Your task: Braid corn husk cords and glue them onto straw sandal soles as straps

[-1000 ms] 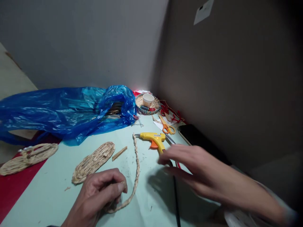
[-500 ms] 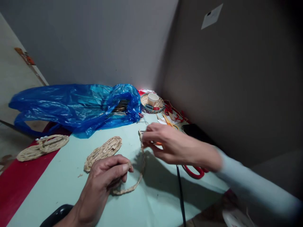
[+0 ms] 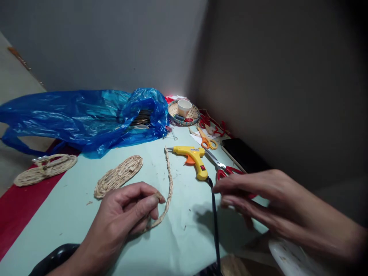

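Counter: one, pale green (image 3: 74,218), with a dark red band (image 3: 17,209) along its left edge.
Braid: one (image 3: 170,184), pale, on the middle of the counter, curving from the gun's nozzle toward the near edge, its near end running out of sight under the left hand.
Left hand: one (image 3: 117,220), over the near left part of the counter, fingers curled and thumb near the forefinger; a small brown bit shows at the fingertips, but whether the hand grips it or the braid cannot be told.
Right hand: one (image 3: 270,199), blurred, toward the right edge, fingers loosely apart with a narrow gap to the thumb, just beside the cord.
Glue gun: one, yellow (image 3: 188,152), lying right of the braid, nozzle at the braid's far end; contact is unclear.
Cord: one, black (image 3: 215,226), from the gun's handle to the near edge.
Soles: two, woven; the plain sole (image 3: 117,178) left of the braid, the beaded sole (image 3: 54,166) at the left edge.
Scissors: two pairs; orange scissors (image 3: 205,143) beyond the gun, red scissors (image 3: 220,165) between gun and slab, handles partly behind the right hand.
Slab: one, black (image 3: 244,155), along the right edge.
Bag: one, blue (image 3: 86,119), along the far edge.
Basket: one (image 3: 173,112), near the far right corner, one cup (image 3: 184,110) inside.
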Action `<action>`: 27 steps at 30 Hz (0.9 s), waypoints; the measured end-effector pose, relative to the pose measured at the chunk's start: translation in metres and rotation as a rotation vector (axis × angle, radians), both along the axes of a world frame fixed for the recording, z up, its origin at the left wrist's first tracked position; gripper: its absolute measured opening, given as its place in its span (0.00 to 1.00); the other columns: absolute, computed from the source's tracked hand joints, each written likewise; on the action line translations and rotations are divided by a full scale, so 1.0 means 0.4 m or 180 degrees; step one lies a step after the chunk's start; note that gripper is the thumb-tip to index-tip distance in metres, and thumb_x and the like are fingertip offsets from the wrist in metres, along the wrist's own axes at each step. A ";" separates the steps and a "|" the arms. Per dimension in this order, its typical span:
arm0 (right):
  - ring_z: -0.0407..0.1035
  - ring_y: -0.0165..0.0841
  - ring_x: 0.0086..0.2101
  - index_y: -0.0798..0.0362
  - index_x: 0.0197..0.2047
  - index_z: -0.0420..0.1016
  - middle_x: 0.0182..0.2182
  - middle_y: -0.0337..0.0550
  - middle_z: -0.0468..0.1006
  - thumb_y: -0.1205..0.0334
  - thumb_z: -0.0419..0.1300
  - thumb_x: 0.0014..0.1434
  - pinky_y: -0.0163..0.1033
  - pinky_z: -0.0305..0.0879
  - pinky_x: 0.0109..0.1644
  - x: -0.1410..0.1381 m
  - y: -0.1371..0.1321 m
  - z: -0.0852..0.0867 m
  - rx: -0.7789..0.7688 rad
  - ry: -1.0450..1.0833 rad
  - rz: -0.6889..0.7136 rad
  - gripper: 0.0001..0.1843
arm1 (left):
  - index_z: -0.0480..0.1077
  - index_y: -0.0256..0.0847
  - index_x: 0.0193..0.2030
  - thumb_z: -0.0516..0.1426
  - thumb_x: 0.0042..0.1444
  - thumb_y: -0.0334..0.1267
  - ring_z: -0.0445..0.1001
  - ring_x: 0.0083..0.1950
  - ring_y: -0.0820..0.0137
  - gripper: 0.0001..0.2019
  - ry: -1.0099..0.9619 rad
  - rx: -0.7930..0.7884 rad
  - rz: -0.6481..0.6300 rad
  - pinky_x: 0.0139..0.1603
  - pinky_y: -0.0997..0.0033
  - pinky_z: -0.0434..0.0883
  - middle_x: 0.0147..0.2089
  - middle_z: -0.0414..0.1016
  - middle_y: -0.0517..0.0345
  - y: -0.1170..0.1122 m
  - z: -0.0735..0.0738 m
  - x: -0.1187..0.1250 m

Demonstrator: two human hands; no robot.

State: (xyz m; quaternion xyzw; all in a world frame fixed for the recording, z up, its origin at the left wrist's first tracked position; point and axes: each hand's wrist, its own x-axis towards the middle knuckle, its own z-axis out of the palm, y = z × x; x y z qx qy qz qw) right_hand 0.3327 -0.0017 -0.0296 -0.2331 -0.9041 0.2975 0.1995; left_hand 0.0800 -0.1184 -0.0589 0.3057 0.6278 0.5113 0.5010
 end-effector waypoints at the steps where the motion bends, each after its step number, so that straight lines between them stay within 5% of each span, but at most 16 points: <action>1: 0.73 0.31 0.30 0.43 0.47 0.78 0.35 0.37 0.81 0.59 0.59 0.67 0.36 0.66 0.35 -0.041 0.005 0.010 -0.0001 0.0019 0.0125 0.08 | 0.77 0.40 0.28 0.67 0.46 0.50 0.53 0.20 0.79 0.15 0.0015 -0.0050 0.0014 0.22 0.74 0.45 0.19 0.66 0.63 -0.003 0.002 0.005; 5: 0.72 0.30 0.34 0.50 0.46 0.76 0.33 0.36 0.78 0.56 0.62 0.66 0.35 0.64 0.38 -0.176 0.007 0.024 -0.0296 0.0000 0.0700 0.09 | 0.73 0.42 0.24 0.65 0.49 0.52 0.59 0.22 0.75 0.16 0.0230 0.0126 -0.0118 0.23 0.73 0.54 0.19 0.68 0.63 -0.014 0.000 0.009; 9: 0.69 0.29 0.34 0.53 0.40 0.74 0.33 0.36 0.76 0.61 0.61 0.66 0.34 0.63 0.38 -0.225 -0.003 0.006 -0.0428 0.0173 0.0995 0.04 | 0.73 0.43 0.22 0.61 0.54 0.48 0.65 0.24 0.72 0.15 0.0837 0.0275 -0.0293 0.26 0.74 0.60 0.21 0.70 0.63 -0.014 -0.007 0.000; 15: 0.66 0.27 0.31 0.53 0.34 0.70 0.31 0.34 0.73 0.70 0.57 0.66 0.33 0.60 0.36 -0.237 -0.017 -0.013 -0.0417 0.0037 0.0762 0.07 | 0.72 0.44 0.23 0.59 0.58 0.50 0.64 0.24 0.72 0.16 0.0909 0.0214 -0.0421 0.24 0.74 0.62 0.22 0.70 0.62 -0.007 -0.032 -0.012; 21: 0.63 0.31 0.30 0.56 0.37 0.68 0.31 0.41 0.72 0.70 0.53 0.64 0.38 0.57 0.33 -0.260 -0.041 -0.045 0.0437 0.0193 0.0526 0.05 | 0.76 0.45 0.38 0.57 0.60 0.55 0.52 0.23 0.74 0.16 0.0414 0.0032 -0.0449 0.21 0.76 0.54 0.23 0.58 0.68 -0.003 -0.056 -0.027; 27: 0.61 0.27 0.26 0.55 0.33 0.69 0.27 0.37 0.71 0.67 0.56 0.63 0.34 0.57 0.31 -0.279 -0.003 -0.041 -0.0375 0.0379 0.0347 0.06 | 0.78 0.49 0.45 0.63 0.55 0.55 0.67 0.35 0.71 0.16 -0.0095 -0.0141 -0.0379 0.32 0.77 0.66 0.34 0.74 0.62 0.014 -0.043 -0.034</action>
